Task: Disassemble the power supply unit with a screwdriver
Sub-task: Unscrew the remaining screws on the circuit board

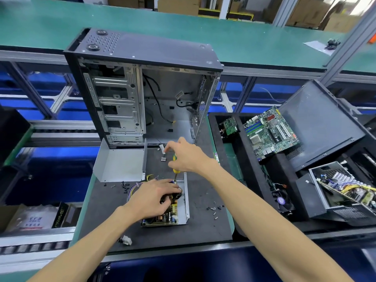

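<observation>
I see a dark mat [203, 226] carrying the PC case [142, 88]; before it lie a cover [120, 165], the supply [175, 210] and loose screws [214, 209].

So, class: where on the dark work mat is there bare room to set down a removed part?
Bare dark mat lies near the front edge, right of the open power supply tray, below the loose screws. Crowded: left of the tray by black screws, and behind it by the grey metal cover.
</observation>
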`<move>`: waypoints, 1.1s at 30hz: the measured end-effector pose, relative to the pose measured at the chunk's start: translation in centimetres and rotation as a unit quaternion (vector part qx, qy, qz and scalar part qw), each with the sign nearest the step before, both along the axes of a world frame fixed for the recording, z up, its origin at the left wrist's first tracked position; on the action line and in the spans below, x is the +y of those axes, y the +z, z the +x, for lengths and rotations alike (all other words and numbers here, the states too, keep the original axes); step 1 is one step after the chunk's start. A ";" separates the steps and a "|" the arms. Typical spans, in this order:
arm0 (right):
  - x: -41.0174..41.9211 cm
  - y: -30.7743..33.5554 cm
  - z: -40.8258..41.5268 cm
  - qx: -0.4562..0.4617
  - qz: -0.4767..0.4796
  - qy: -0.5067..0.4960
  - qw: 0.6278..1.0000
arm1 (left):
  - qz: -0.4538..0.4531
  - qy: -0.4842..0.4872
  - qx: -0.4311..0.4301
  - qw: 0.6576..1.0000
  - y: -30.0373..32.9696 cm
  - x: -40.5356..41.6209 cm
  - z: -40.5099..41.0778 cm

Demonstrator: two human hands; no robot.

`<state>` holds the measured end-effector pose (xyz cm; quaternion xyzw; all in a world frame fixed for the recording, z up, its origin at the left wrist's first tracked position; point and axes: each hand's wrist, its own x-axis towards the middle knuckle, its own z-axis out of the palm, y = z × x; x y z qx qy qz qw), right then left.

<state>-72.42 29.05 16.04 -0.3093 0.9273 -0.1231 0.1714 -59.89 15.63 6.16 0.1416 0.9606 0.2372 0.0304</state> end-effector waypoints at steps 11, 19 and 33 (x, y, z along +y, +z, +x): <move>0.2 -0.4 -0.4 0.025 0.020 -0.053 0.998 | -0.004 -0.003 0.010 1.000 -0.2 0.0 0.1; 0.3 -0.4 -0.1 0.043 0.008 -0.045 0.998 | -0.006 -0.007 0.016 1.000 -0.2 -0.1 0.1; 0.4 0.0 0.0 0.039 0.033 -0.030 0.998 | 0.003 -0.005 0.029 1.000 0.0 0.0 0.1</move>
